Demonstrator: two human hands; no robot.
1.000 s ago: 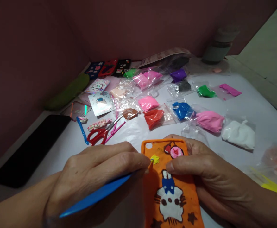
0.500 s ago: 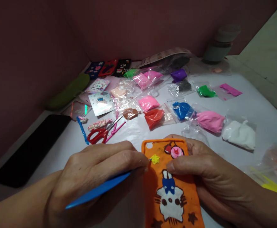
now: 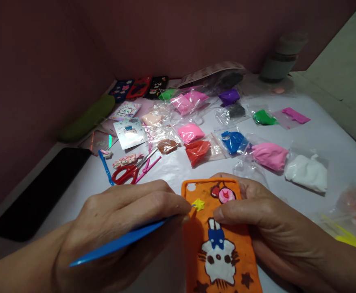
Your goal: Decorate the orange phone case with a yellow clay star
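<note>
My left hand (image 3: 125, 228) is closed on a blue modelling tool (image 3: 119, 243), whose wide end sticks out below the fingers. Its thin tip touches the edge of a small yellow star (image 3: 199, 204) on an orange phone case (image 3: 193, 244). My right hand (image 3: 266, 215) grips the case from the right, thumb across its face and fingers behind it. Decorating the case are an upside-down white cat figure (image 3: 220, 264) in blue clothes, a pink round (image 3: 227, 195), a red cherry shape and brown stars. The case's lower end runs out of view.
Red-handled scissors (image 3: 129, 173), another blue tool (image 3: 106, 167) and a black phone (image 3: 40, 191) lie on the left. Several bags of coloured clay, such as red (image 3: 197, 152) and white (image 3: 307, 173), spread across the white table. A jar (image 3: 280, 61) stands at the back right.
The blue tool's wide end has swung left and slightly up, its tip staying at the yellow star. The phone case and my right hand are nearly still.
</note>
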